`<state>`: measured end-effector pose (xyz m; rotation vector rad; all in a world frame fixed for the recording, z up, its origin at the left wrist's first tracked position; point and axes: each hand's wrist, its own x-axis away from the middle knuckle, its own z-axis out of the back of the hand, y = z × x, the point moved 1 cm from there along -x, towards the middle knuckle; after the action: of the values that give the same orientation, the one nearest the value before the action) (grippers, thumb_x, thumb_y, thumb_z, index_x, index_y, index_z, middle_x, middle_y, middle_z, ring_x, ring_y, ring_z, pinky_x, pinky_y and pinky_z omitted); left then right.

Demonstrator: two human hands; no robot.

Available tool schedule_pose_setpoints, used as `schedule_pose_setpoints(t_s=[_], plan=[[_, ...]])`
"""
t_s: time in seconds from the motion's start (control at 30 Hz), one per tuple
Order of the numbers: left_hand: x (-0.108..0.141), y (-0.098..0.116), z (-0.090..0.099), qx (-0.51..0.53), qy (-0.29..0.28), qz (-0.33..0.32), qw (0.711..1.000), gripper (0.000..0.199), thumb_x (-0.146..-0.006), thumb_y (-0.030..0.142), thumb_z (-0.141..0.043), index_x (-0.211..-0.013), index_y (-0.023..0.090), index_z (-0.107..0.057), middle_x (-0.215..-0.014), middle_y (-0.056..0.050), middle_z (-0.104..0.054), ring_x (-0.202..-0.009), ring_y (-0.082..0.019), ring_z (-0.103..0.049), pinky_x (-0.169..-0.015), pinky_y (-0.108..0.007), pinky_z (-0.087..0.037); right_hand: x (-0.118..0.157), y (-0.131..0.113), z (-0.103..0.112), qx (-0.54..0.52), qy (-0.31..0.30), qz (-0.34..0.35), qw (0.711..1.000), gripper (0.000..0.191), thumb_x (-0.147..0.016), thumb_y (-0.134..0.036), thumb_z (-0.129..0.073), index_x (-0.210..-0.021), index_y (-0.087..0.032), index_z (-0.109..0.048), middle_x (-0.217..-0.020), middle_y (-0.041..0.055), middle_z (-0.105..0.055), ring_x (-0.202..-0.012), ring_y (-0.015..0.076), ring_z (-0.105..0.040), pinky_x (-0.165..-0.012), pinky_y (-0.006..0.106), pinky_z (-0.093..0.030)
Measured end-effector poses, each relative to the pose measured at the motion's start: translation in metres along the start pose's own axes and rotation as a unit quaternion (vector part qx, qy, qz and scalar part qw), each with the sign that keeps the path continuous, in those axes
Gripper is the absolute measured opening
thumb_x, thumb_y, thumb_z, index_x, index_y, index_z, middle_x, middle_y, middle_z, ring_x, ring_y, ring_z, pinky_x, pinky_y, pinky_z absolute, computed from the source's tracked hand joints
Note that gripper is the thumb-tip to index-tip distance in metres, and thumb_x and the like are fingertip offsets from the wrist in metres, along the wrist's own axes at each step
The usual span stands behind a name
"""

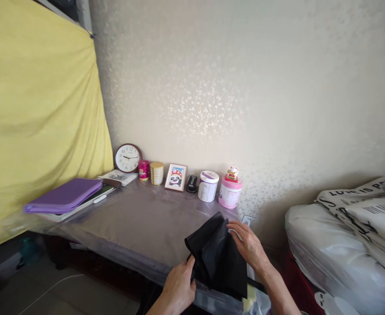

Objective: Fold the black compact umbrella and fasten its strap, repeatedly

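"One black cloth (233, 271): where does it lie from your hands?"

"Between my two, at the near right corner of the table (127, 223). From my left hand (179, 284) it lies up and to the right; from my right hand (250, 247), down and to the left. Long axis slanting, upper left to lower right. Both hands touch it, so neither is nearer."

"State of each hand?"

"Left: closed on the cloth's lower left side, thumb uppermost. Right: fingers bent and close together, tips at the upper edge; whether they pinch or merely touch, I cannot tell. Folds stand apart between the two, with a deep crease down the middle."

"Containers?"

"Four, in a row along the wall. Item: red tin (144, 170), beside the clock (128, 158). Item: yellow-lidded jar (157, 173), just beside the tin. Item: white tub (208, 187), lid on. Item: pink tub (229, 193), lid on, cat figure (232, 173) standing on top. Of the four, the pink tub is nearest my right hand, beyond it."

"Contents?"

"Hidden in all four; I cannot tell."

"Anything bagged?"

"One large pale bag (337, 249), right of my right arm, bulging, its filling unclear. Printed cloth (372, 210) on top."

"Between jar and white tub?"

"One picture frame (176, 177), leaning; one black gadget (191, 183), just beside it."
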<state>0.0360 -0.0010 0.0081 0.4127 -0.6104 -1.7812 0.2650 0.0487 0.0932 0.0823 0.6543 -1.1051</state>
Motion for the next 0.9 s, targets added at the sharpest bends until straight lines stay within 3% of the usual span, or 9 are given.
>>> schedule_pose_setpoints(t_s=[0.13, 0.3, 0.47, 0.57, 0.67, 0.8, 0.9], plan=[[0.0, -0.001, -0.006, -0.021, 0.005, 0.007, 1.0, 0.066, -0.07, 0.014, -0.046, -0.134, 0.023, -0.029, -0.115, -0.008, -0.056, -0.1, -0.022, -0.055, -0.085, -0.031, -0.04, -0.023, -0.033, -0.013, 0.023, -0.06, 0.082, 0.995, 0.035, -0.085, -0.014, -0.037, -0.111, -0.025, -0.057, -0.118, 0.0045, -0.057, -0.105, 0.0184, -0.054, -0.096, 0.04, -0.04], [0.002, 0.002, -0.004, -0.024, 0.016, 0.004, 1.0, 0.067, -0.071, 0.016, -0.045, -0.135, 0.025, -0.025, -0.115, -0.007, -0.056, -0.099, -0.022, -0.056, -0.084, -0.03, -0.041, -0.037, -0.045, -0.027, 0.055, -0.109, 0.122, 0.985, 0.039, -0.081, -0.008, -0.037, -0.111, -0.023, -0.057, -0.122, 0.0061, -0.054, -0.108, 0.0178, -0.052, -0.09, 0.032, -0.045], [0.004, 0.005, 0.001, -0.026, 0.006, 0.014, 1.0, 0.069, -0.072, 0.019, -0.045, -0.137, 0.023, -0.021, -0.114, -0.008, -0.056, -0.098, -0.022, -0.056, -0.083, -0.03, -0.04, -0.046, -0.045, -0.036, 0.083, -0.151, 0.114, 0.978, 0.031, -0.083, -0.01, -0.037, -0.099, -0.021, -0.06, -0.12, 0.0058, -0.054, -0.1, 0.016, -0.057, -0.084, 0.027, -0.045], [0.005, 0.006, -0.001, -0.025, 0.003, 0.028, 0.999, 0.07, -0.074, 0.019, -0.043, -0.138, 0.016, -0.017, -0.115, -0.012, -0.056, -0.097, -0.024, -0.057, -0.082, -0.032, -0.04, -0.05, -0.043, -0.038, 0.088, -0.162, 0.103, 0.978, 0.028, -0.088, -0.015, -0.032, -0.091, -0.02, -0.06, -0.111, 0.0047, -0.058, -0.087, 0.0135, -0.061, -0.076, 0.023, -0.046], [0.007, 0.007, -0.005, -0.025, 0.0, 0.051, 0.998, 0.071, -0.077, 0.019, -0.041, -0.139, 0.01, -0.008, -0.11, -0.015, -0.058, -0.094, -0.025, -0.057, -0.08, -0.034, -0.04, -0.057, -0.042, -0.04, 0.098, -0.165, 0.082, 0.978, 0.028, -0.09, -0.017, -0.03, -0.094, -0.02, -0.057, -0.099, 0.0042, -0.061, -0.081, 0.0128, -0.061, -0.07, 0.021, -0.044], [0.011, 0.012, -0.006, -0.032, 0.009, 0.037, 0.999, 0.083, -0.074, 0.013, -0.044, -0.139, 0.017, 0.008, -0.11, -0.011, -0.057, -0.096, -0.023, -0.055, -0.082, -0.033, -0.038, -0.065, -0.042, -0.05, 0.137, -0.183, 0.074, 0.971, 0.027, -0.09, -0.016, -0.03, -0.096, -0.019, -0.056, -0.096, 0.0051, -0.061, -0.078, 0.0138, -0.061, -0.066, 0.021, -0.043], [0.011, 0.015, -0.005, -0.07, -0.006, 0.01, 0.998, 0.088, -0.07, 0.008, -0.046, -0.138, 0.025, 0.006, -0.106, -0.008, -0.058, -0.097, -0.025, -0.053, -0.082, -0.034, -0.036, -0.068, -0.042, -0.063, 0.166, -0.203, 0.092, 0.961, 0.026, -0.089, -0.016, -0.033, -0.094, -0.018, -0.058, -0.096, 0.0056, -0.061, -0.079, 0.015, -0.062, -0.064, 0.022, -0.044]])
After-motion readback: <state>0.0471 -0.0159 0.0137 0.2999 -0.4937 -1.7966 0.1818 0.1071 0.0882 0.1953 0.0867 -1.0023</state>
